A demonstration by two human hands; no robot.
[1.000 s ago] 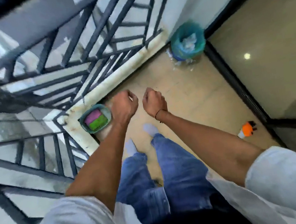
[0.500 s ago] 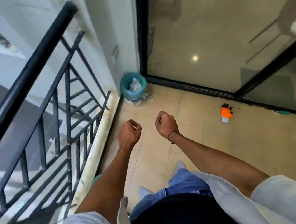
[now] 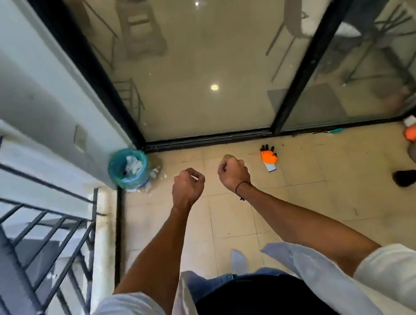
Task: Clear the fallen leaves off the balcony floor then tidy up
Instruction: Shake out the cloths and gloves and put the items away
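Teal plastic-lined bin (image 3: 128, 168) in floor's far-left corner; orange glove (image 3: 268, 157) lying fingers toward door track; left hand (image 3: 188, 187) and right hand (image 3: 233, 171) fisted, empty.

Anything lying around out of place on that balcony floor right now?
Yes. A lone orange work glove lies flat on the floor tiles near the sliding door track, away from any store. Whitish scraps lie scattered at the base of the teal bin in the corner.

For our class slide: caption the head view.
Both fists curled, empty, above beige tiled floor; orange-and-black work glove lies near the teal-lined round bin.
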